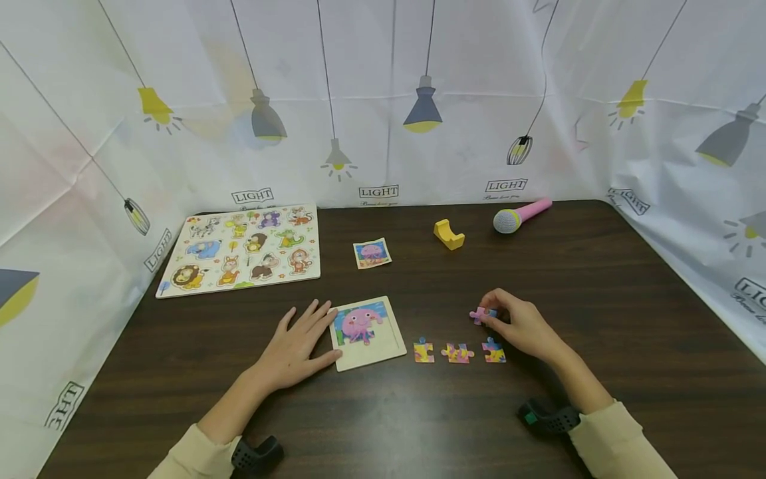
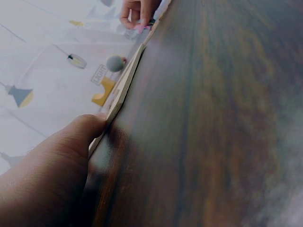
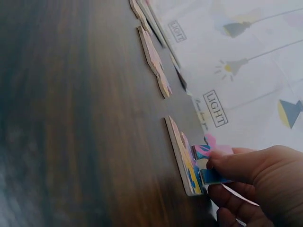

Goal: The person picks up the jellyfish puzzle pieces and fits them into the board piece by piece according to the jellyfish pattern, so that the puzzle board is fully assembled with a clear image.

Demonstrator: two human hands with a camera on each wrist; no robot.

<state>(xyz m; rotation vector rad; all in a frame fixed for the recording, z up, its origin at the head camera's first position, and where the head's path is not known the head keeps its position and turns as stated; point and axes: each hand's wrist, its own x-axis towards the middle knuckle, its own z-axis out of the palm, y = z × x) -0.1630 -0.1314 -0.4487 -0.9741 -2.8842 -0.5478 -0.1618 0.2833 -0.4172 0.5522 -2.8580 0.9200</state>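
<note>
My left hand (image 1: 295, 350) lies with fingers spread at the left edge of a wooden puzzle tray (image 1: 390, 339), its fingertips and thumb touching the frame. In the tray is a partly assembled pink octopus picture (image 1: 359, 322), with bare wood at its right and bottom. The tray's edge (image 2: 124, 87) is beside my thumb in the left wrist view. My right hand (image 1: 519, 324) pinches a pink and blue puzzle piece (image 1: 478, 315) between thumb and fingers. Three loose pieces lie in a row nearby: a left one (image 1: 423, 351), a middle one (image 1: 458, 353) and a right one (image 1: 494, 350).
Behind the tray lies a small octopus picture card (image 1: 372, 253). A large animal puzzle board (image 1: 245, 249) is at the back left. A yellow curved block (image 1: 449, 235) and a pink toy microphone (image 1: 522, 215) stand near the back edge, before a printed curtain (image 1: 371, 100).
</note>
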